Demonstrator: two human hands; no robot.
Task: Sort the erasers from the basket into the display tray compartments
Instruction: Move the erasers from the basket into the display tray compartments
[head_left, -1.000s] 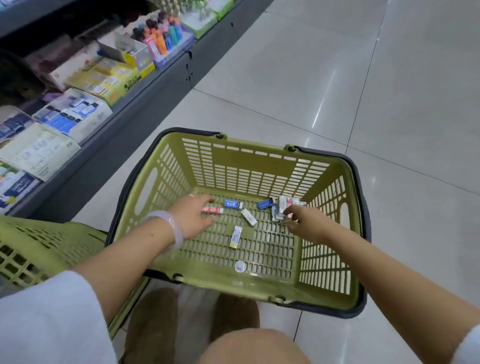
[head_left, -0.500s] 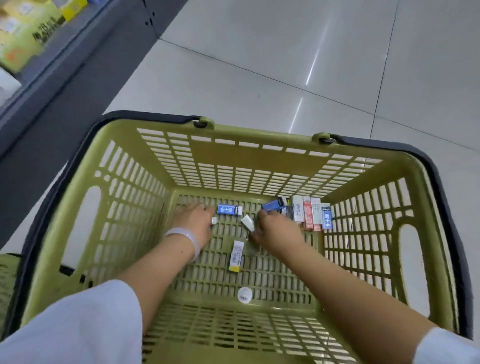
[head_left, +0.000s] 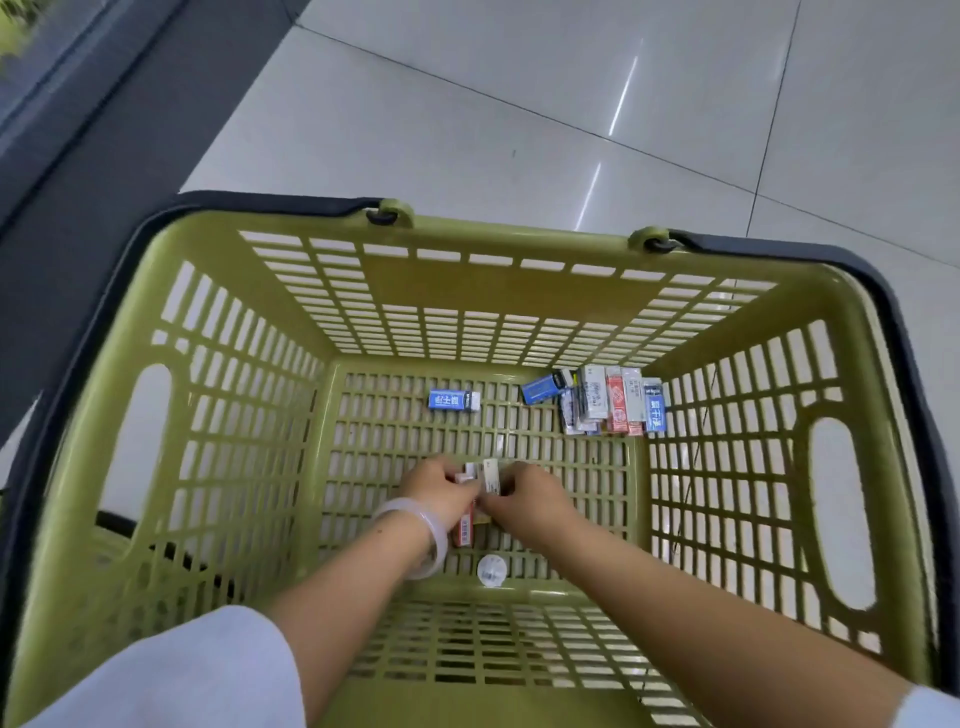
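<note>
Two bare hands meet at the centre of an olive-green slatted basket (head_left: 483, 291), where fingers and knuckles cover most of what they hold. The left hand (head_left: 441, 486) curls its fingers round a red-and-white eraser (head_left: 464, 530), whose long axis runs up and down the frame, its lower end poking out below the palm. The right hand (head_left: 530, 496) pinches a white eraser (head_left: 491, 475) that stands on end between the two hands; its label is too blurred to read. Both forearms are cut off at the bottom edge, white sleeves showing at the lower corners, and a pale bangle (head_left: 423, 540) circles the left wrist. A lone blue eraser (head_left: 453, 400) lies flat above centre, long axis across the frame. A cluster of erasers (head_left: 608, 402) sits packed against the basket's upper-right floor corner, most lying side by side with long axes running up the frame, one blue piece angled at its left. A round white sticker (head_left: 491, 570) lies on the slats below the hands. The basket rests on glossy pale floor tiles (head_left: 467, 104); a dark shelf base (head_left: 104, 130) crosses the upper left
</note>
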